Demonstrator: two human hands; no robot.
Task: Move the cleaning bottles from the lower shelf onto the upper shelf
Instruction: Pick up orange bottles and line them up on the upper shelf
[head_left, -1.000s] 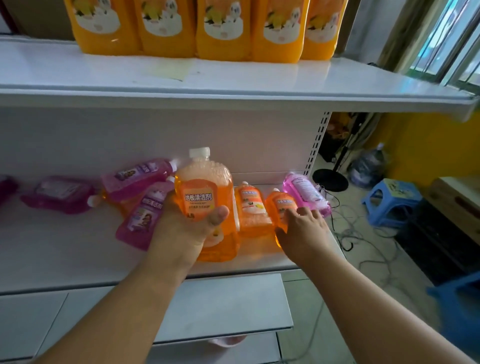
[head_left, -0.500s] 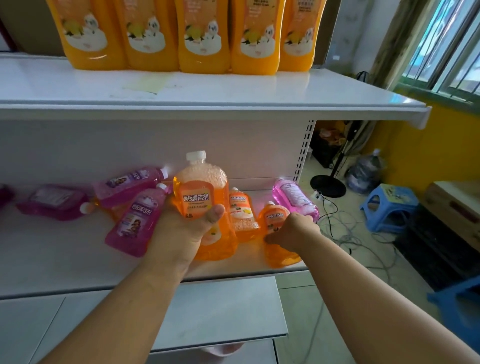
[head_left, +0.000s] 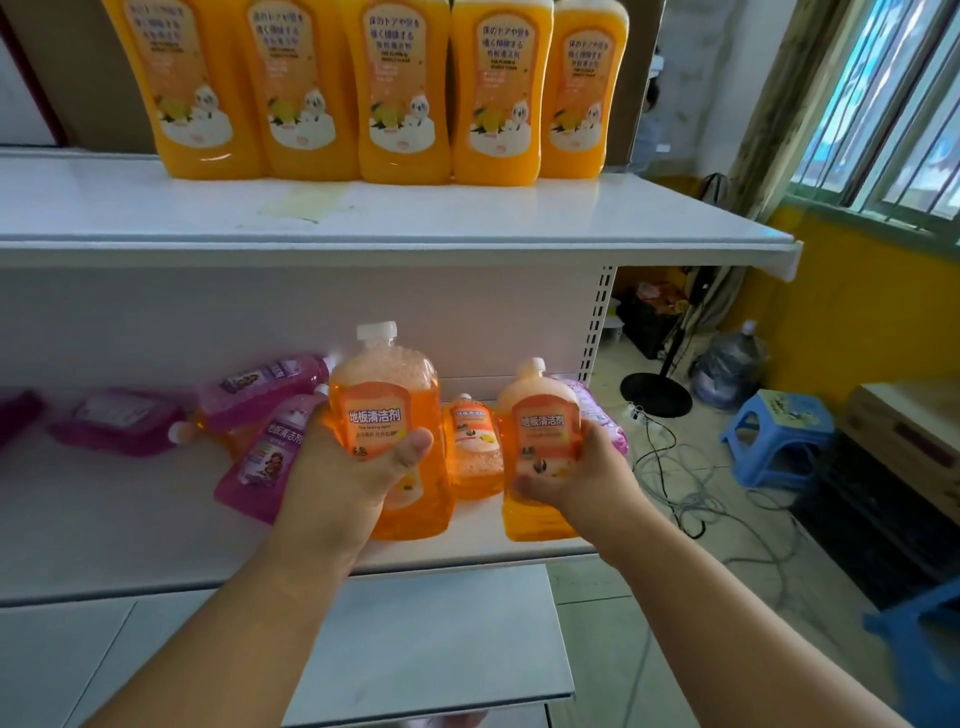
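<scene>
Two orange floor-cleaner bottles off the lower shelf (head_left: 130, 525), one per hand, both upright w/ white caps up. My left hand (head_left: 343, 478) is wrapped round the larger orange bottle (head_left: 387, 415), thumb across the front label, fingers behind; its base hangs just above the shelf's front edge. My right hand (head_left: 576, 478) grips the smaller orange bottle (head_left: 543, 431) from its right side, thumb low on the front, the bottle's base level w/ the shelf lip. Between the two, a third small orange bottle (head_left: 470, 447) lies on the lower shelf, cap toward the back panel.

Left of my left hand, pink bottles lie on their sides on the same shelf: one (head_left: 270, 447) slanting toward the front and partly behind my hand, another (head_left: 260, 387) behind it, a darker one (head_left: 117, 423) farther left, blurred. A further pink bottle (head_left: 602, 421) peeks out behind my right hand at the shelf's right end.

Above, the upper shelf (head_left: 467, 218) carries a row of five tall orange bottles (head_left: 400, 93) at the back, its front strip bare but for a faint yellowish stain (head_left: 301, 205).

Background, right: blue plastic stool (head_left: 774, 436), loose cables (head_left: 675, 483) on the tile floor, fan base (head_left: 655, 395), barred window (head_left: 893, 104).
</scene>
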